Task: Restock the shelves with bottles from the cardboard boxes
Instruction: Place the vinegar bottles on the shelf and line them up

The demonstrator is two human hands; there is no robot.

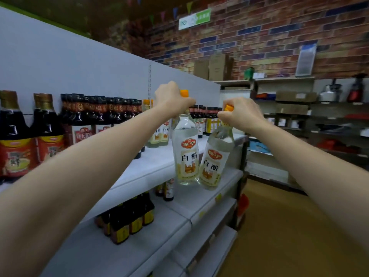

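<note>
Head view: both arms stretched out toward the white shelf (151, 166).

Left hand (172, 98) is wrapped round the neck of a clear bottle (185, 154), just under its orange cap (184, 93). Bottle hangs upright, off the shelf surface, in front of the top shelf's edge. Label: red oval logo, reads "保宁", with large "白醋" below.

Right hand (242, 113) grips the neck of a second clear bottle (214, 162), same label and orange cap (228, 107). It is tilted, base swung left, touching or almost touching the first bottle low down.

More of the same white vinegar bottles (159, 132) stand on the top shelf behind the left hand. Dark soy sauce bottles (95, 116) line the shelf to the left; their red labels are too blurred to read. Smaller dark bottles (127, 220) sit on the shelf below.

Green-and-white sign (194, 19) on the brick wall: text illegible. Cardboard boxes (212, 67) stand on top of the far rack.
</note>
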